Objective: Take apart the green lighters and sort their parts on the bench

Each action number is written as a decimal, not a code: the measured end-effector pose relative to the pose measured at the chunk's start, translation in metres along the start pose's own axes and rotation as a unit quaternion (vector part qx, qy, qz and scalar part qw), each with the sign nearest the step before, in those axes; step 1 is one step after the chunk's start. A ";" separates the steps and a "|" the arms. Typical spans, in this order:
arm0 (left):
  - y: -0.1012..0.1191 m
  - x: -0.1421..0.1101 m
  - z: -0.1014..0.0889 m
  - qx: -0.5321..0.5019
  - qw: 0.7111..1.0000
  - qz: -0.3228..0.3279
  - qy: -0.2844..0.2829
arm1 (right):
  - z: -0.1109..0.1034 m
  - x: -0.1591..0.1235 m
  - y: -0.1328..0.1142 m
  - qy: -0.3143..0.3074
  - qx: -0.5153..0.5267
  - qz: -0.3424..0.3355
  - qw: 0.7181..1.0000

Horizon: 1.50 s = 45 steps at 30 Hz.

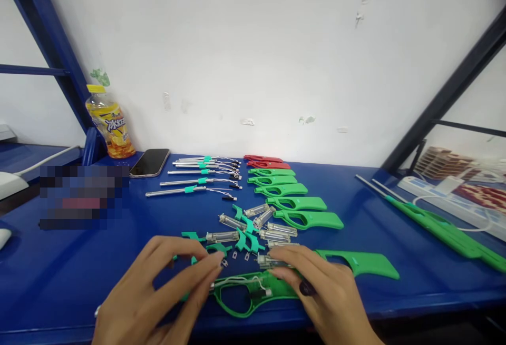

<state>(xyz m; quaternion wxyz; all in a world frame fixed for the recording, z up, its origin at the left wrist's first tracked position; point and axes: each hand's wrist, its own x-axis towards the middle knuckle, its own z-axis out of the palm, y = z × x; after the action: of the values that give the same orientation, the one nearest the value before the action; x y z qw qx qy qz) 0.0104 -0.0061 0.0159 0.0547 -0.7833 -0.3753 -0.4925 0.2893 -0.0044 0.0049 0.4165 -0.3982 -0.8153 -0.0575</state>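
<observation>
In front of me lies an open green lighter shell (pixel 237 311) with a finger loop, white wires and a small black piece (pixel 259 293) in it. Over its left end is my left hand (pixel 158 292), thumb and forefinger pinched together; what they hold, if anything, is hidden. My right hand (pixel 324 287) grips a clear lighter fuel tank (pixel 264 260) between thumb and fingers, just above the shell. Beyond the hands lie more clear tanks (pixel 222 236), teal triggers (pixel 252 242) and several tiny metal clips (pixel 234 255).
Metal lighter tubes with wires (pixel 176 192) lie in a row behind, beside green shells (pixel 312 220) and red shells (pixel 269 164). At the back left are a phone (pixel 150 163) and a drink bottle (pixel 113 124). Assembled green lighters (pixel 435 224) and a power strip (pixel 443 203) lie right.
</observation>
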 end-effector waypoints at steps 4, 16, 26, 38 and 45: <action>-0.016 0.015 0.000 0.031 0.999 0.025 -0.020 | 0.003 -0.001 0.002 -0.015 -0.010 0.027 0.999; -0.019 0.009 0.007 0.071 0.994 -0.003 -0.087 | 0.002 0.000 0.002 -0.020 0.014 0.029 0.999; -0.026 -0.018 -0.008 0.120 0.978 0.051 -0.162 | -0.017 -0.003 -0.005 -0.056 -0.021 0.031 0.998; -0.033 -0.033 -0.008 0.129 0.968 0.077 -0.199 | -0.021 -0.009 0.000 -0.100 -0.063 0.046 0.992; -0.029 -0.030 -0.010 0.103 0.969 0.048 -0.219 | -0.021 -0.010 0.000 -0.106 -0.058 0.052 0.991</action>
<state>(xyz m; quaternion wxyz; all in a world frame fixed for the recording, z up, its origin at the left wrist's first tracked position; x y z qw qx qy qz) -0.0225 -0.0061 -0.0114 0.0754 -0.8791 -0.3893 -0.2647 0.3062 -0.0200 0.0112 0.3065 -0.4671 -0.8284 -0.0404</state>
